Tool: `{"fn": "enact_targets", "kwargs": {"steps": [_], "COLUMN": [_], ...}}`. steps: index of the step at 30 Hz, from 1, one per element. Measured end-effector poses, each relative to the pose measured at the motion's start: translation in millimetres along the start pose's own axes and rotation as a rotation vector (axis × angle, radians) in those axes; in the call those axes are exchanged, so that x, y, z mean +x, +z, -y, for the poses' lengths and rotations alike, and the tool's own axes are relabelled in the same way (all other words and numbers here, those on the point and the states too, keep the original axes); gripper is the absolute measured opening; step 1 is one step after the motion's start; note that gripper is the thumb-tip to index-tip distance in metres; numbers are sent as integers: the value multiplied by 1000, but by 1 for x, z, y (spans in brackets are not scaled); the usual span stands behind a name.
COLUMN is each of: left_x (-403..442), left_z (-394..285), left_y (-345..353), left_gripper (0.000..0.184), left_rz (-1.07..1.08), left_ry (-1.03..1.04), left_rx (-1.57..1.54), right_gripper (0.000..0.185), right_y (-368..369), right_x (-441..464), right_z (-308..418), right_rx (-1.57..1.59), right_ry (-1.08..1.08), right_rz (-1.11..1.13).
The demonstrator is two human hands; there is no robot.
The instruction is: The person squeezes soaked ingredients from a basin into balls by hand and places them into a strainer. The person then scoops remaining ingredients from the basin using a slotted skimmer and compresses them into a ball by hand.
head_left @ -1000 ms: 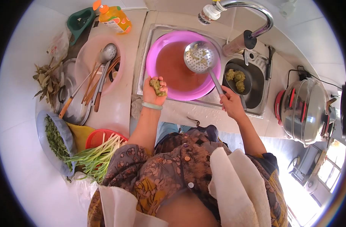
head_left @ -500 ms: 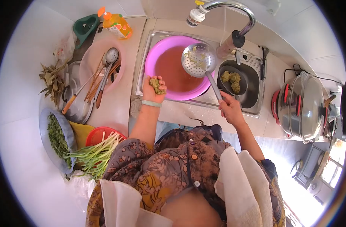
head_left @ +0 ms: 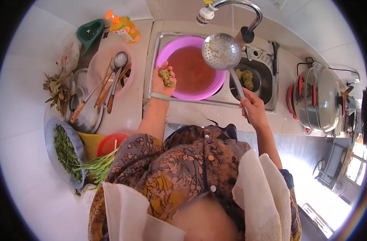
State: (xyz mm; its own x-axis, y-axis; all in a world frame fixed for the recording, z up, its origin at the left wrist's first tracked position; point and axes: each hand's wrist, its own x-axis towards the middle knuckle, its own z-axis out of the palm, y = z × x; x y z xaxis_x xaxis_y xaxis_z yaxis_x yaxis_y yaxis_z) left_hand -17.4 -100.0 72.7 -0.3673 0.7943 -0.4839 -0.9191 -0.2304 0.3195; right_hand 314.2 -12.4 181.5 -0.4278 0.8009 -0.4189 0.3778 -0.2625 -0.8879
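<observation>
In my left hand (head_left: pixel 162 82) lies a squeezed clump of chopped greens (head_left: pixel 166 78), with my fingers curled round it at the left rim of a pink basin (head_left: pixel 164 54). Reddish-brown water (head_left: pixel 191 72) fills the basin, which sits in the sink. My right hand (head_left: pixel 253 107) grips the handle of a metal skimmer (head_left: pixel 221 51). Its perforated bowl, with pale green bits in it, is over the basin's right rim. Behind the skimmer, more greenish clumps (head_left: pixel 246 79) rest in the smaller right sink bowl, partly hidden.
A faucet (head_left: pixel 255 16) arches over the sink (head_left: pixel 270 100). Left are an orange soap bottle (head_left: pixel 125 30), a pale tub (head_left: pixel 129 50) with utensils, a grey-blue bowl (head_left: pixel 51 148) of leafy greens and a red basket (head_left: pixel 107 145) with long green stalks (head_left: pixel 99 166). Right stands a glass-lidded pot (head_left: pixel 326 100).
The skimmer and my right hand have moved right, off the basin's middle and partly over the smaller sink bowl. My left hand stays by the basin rim, still holding its clump.
</observation>
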Motion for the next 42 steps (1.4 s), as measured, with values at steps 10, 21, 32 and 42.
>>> {"fn": "enact_targets", "kwargs": {"steps": [10, 21, 32, 42], "left_x": [-9, -5, -8, 1], "left_z": [-6, 43, 25, 28], "left_y": [5, -7, 29, 28], "left_gripper": [23, 25, 31, 22], "left_rz": [-67, -104, 176, 77], "left_ry": [-47, -196, -227, -198], "left_rx": [45, 247, 512, 696], "right_gripper": [43, 42, 40, 36], "right_y": [20, 25, 27, 3], "right_x": [-7, -21, -21, 15], "right_z": [-17, -10, 12, 37], "right_rx": [45, 55, 125, -593], "right_ry": [47, 94, 111, -140], "right_rz": [15, -16, 185, 288]}}
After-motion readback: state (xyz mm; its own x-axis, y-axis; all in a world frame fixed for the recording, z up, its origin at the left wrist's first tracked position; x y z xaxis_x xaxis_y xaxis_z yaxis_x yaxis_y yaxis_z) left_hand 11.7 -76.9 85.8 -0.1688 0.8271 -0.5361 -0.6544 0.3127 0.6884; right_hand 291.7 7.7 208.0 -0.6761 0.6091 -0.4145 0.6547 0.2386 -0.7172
